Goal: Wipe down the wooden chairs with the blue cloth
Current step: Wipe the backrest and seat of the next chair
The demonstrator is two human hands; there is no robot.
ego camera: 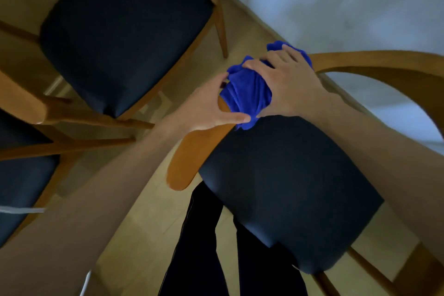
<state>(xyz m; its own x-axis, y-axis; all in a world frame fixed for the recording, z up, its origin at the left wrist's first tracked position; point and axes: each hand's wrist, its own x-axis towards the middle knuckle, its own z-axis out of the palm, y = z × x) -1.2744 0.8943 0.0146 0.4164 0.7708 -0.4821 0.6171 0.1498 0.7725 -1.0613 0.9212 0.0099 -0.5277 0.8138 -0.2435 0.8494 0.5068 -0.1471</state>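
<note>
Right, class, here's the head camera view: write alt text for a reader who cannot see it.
Both hands work a bunched blue cloth on the curved wooden armrest of a dark-cushioned chair: the right hand presses on top of it, the left hand curls around the armrest at the cloth's edge. Two more matching chairs stand alongside on the wooden floor.

Three wooden chairs with dark seats show: one under the blue cloth (pixel 249 94), a second chair (pixel 125 31) beyond and left of the cloth, a third chair (pixel 21 175) (mostly cut off) far left of it. One cloth. Two hands: left hand (pixel 206 106), right hand (pixel 288 84).
</note>
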